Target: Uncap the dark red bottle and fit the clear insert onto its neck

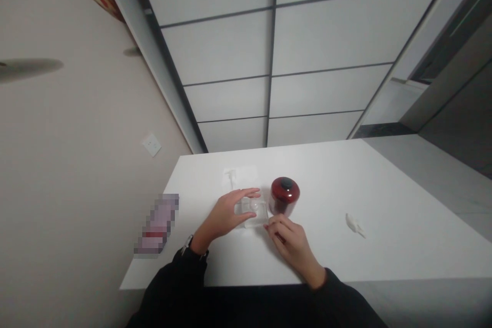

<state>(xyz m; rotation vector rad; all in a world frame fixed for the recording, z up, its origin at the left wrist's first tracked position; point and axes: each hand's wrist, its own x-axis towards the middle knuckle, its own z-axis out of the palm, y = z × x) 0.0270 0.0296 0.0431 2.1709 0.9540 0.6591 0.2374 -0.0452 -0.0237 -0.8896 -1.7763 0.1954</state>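
A small clear box [261,219] lies on the white table, with a round, see-through knob-like piece [253,205] at its top. My left hand [226,212] reaches over its left side, thumb and fingers spread apart around the round piece. Whether the fingertips touch it is unclear. At the box's near right corner, my right hand [290,243] has its fingers curled into a pinch; anything between them is hidden. Just behind the right hand stands a glossy dark-red jar [284,200] with a black top.
A white pump-like piece [230,175] lies on a pale sheet behind the box. Farther right on the table [326,174] is a small white object [355,225]. A blurred-out purple item [157,225] sits at the left edge, beside the wall.
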